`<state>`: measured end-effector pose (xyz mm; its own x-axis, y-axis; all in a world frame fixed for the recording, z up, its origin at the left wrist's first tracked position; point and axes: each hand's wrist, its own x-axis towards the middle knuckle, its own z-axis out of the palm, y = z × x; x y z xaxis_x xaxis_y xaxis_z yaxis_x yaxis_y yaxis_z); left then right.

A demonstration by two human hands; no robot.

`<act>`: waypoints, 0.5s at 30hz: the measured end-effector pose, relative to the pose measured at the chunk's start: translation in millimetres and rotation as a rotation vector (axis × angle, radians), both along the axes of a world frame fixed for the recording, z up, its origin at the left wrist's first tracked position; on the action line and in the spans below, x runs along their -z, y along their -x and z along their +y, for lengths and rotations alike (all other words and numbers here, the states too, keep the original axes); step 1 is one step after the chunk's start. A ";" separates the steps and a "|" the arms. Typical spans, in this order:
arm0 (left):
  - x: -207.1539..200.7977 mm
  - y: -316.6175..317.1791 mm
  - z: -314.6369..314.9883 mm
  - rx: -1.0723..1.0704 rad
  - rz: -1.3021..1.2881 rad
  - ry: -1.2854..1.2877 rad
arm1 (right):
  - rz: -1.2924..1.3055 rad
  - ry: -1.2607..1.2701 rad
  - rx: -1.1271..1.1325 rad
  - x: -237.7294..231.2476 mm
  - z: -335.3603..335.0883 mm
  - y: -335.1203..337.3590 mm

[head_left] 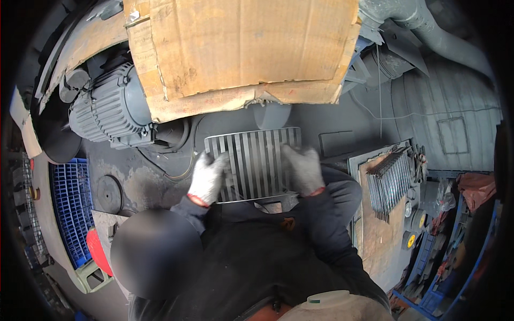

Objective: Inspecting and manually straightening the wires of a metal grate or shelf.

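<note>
Grasping a slatted metal panel point(251, 166) by opposite short ends with gloved left hand point(208, 174) and right hand point(303, 170), holding it between them before the torso point(254, 254), pointing its long axis left to right, neither hand nearer.

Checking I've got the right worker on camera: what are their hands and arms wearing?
Left hand and right hand: pale whitish-grey gloves with red wrist edging, fingers darker and blurred. Long dark sleeves, navy to black; I can make out no markings on them.
</note>
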<state>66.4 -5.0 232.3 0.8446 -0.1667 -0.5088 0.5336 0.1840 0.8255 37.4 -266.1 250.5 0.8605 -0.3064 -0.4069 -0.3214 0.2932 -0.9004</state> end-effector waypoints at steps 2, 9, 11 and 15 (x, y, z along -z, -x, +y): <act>0.2 -5.9 -34.6 0.075 -0.060 -0.015 | 0.010 -0.048 0.051 -13.2 -35.1 16.1; 0.8 -7.8 -45.4 0.111 0.037 -0.052 | 0.129 -0.061 0.114 -28.3 -54.8 15.9; 0.7 -15.3 2.9 0.078 0.263 0.023 | 0.179 0.111 -0.094 -12.4 -29.2 -2.5; 0.3 -35.0 39.1 0.022 0.383 0.078 | 0.101 0.232 -0.343 8.5 -10.9 -16.3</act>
